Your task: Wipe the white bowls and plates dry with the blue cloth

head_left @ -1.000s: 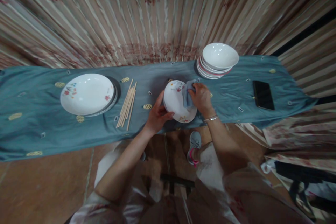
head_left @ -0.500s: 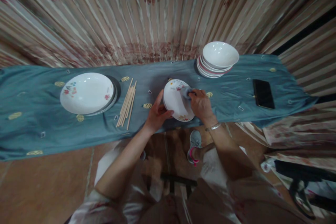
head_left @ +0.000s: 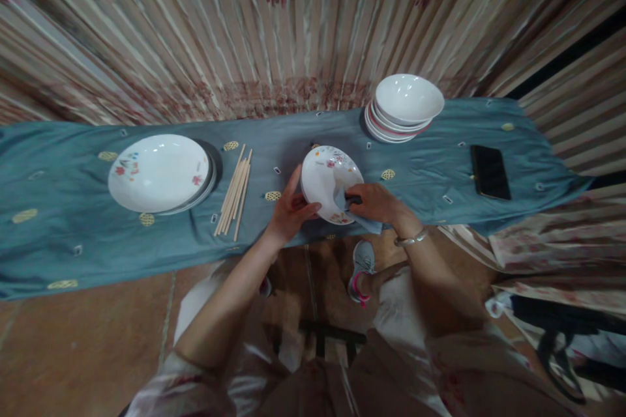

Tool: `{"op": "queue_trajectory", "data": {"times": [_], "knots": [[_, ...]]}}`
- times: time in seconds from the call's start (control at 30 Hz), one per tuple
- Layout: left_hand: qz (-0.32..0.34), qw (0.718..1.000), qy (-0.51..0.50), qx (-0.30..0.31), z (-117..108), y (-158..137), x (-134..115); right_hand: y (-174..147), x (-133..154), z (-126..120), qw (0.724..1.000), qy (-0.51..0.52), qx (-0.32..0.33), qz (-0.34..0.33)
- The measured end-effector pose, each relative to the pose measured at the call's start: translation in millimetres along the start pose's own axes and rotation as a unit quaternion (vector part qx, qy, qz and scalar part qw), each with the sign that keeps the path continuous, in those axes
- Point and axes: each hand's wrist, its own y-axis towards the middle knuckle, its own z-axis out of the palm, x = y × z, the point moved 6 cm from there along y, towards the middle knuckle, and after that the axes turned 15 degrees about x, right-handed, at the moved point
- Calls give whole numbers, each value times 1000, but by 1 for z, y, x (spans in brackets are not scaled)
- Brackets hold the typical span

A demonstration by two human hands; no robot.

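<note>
A white plate (head_left: 320, 176) with a floral rim is tilted up off the table in front of me. My left hand (head_left: 292, 208) grips its left edge, thumb over the rim and fingers behind. A light blue cloth (head_left: 368, 224) is bunched in my right hand (head_left: 374, 202), which presses it against the lower right of the plate's inner face. One end of the cloth hangs past the plate's near rim. Whether another plate lies beneath the held one I cannot tell.
On the blue tablecloth (head_left: 288, 137) several wooden chopsticks (head_left: 235, 192) lie left of the plate. Farther left is a stack of floral plates (head_left: 159, 172). White bowls (head_left: 408, 101) are stacked at the back right, with a black phone (head_left: 490, 172) beyond. A pleated curtain (head_left: 293, 32) hangs behind.
My right hand has slid with the cloth from the plate's upper right down to its lower right, and more of the cloth now shows. My left hand keeps its grip on the plate.
</note>
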Motion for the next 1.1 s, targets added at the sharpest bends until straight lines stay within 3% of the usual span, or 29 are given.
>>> {"op": "queue_trajectory", "data": {"times": [0.33, 0.53, 0.83, 1.1], "knots": [[2, 1000, 4, 2, 0, -1, 1, -1, 12, 3, 975, 192, 30, -104], [-6, 1000, 3, 4, 0, 0, 3, 4, 21, 6, 952, 266, -13, -149], [8, 1000, 7, 12, 1, -1, 2, 9, 46, -5, 952, 203, -147, -174], [21, 1000, 11, 20, -1, -1, 4, 17, 51, -5, 957, 109, -210, -165]]}}
